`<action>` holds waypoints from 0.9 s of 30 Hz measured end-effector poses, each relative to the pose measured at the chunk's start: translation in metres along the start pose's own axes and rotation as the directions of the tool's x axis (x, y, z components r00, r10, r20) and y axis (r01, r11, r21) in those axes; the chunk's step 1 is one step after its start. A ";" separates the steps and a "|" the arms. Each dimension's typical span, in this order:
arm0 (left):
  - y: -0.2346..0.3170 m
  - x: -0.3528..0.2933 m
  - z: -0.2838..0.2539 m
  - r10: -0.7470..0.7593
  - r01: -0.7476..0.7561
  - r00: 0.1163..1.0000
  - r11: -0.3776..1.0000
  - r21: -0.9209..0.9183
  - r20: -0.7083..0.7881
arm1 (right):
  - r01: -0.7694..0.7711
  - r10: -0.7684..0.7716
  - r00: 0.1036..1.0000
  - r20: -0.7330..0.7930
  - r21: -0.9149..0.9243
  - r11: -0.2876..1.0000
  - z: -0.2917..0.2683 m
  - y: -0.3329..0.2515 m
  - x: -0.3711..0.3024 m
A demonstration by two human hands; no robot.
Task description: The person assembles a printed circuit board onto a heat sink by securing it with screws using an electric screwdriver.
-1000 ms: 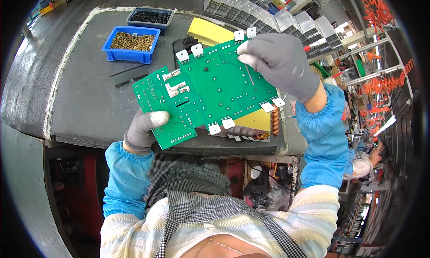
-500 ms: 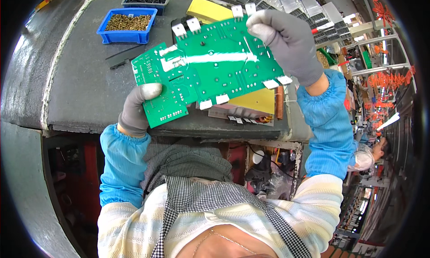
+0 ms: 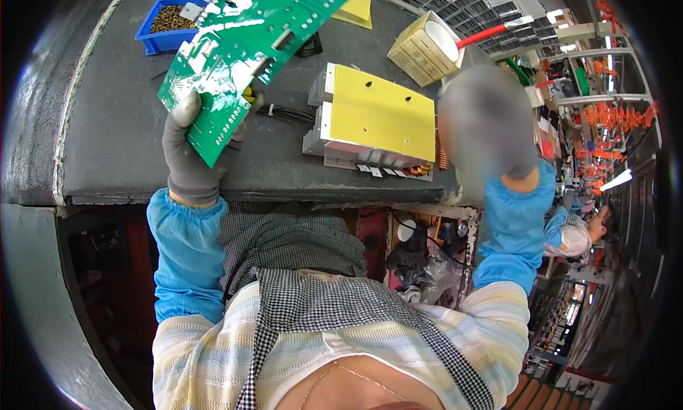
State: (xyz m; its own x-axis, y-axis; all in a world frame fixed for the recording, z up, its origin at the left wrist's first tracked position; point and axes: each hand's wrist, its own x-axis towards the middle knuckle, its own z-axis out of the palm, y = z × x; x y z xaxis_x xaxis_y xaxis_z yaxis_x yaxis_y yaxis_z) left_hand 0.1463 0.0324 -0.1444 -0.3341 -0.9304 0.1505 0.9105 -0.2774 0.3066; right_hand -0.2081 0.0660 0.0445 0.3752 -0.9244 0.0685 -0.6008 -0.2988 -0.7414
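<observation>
My left hand (image 3: 179, 143), in a grey glove, is closed on the near-left corner of a green circuit board (image 3: 249, 36). The board is tilted up above the bench, its far end rising past the top of the picture, with white-tabbed parts along one edge. My right hand (image 3: 487, 122), gloved too, is smeared by motion, so its fingers do not show. It is off the board, nearest to the right end of a yellow-topped metal assembly (image 3: 384, 111) with finned sides and copper coils. Just beyond it stands a small carton (image 3: 418, 53) with a white round inside and a red-handled tool (image 3: 491, 34) across it.
A blue bin (image 3: 151, 38) of small brass-coloured parts stands at the far left of the dark bench (image 3: 114, 118). A yellow block (image 3: 356, 11) lies at the back, with black cables (image 3: 288, 113) nearer. Grey parts racks line the far right; another person (image 3: 569, 232) is beyond.
The right hand has let go of the board and moved down and right. My left hand has swung the board up and left, uncovering the yellow-topped assembly and the carton.
</observation>
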 end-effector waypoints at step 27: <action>-0.005 0.001 -0.003 0.030 -0.028 0.999 0.995 0.100 -0.014 | 0.276 -0.220 0.961 0.167 -0.525 0.805 0.081 0.005 0.013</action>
State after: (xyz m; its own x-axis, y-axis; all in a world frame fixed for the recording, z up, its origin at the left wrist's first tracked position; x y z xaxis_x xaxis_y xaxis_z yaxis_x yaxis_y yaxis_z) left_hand 0.1422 0.0319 -0.1486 -0.3034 -0.9415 0.1464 0.8907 -0.2257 0.3945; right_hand -0.1488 0.0719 -0.0126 0.6108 -0.7830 0.1177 -0.7507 -0.6200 -0.2281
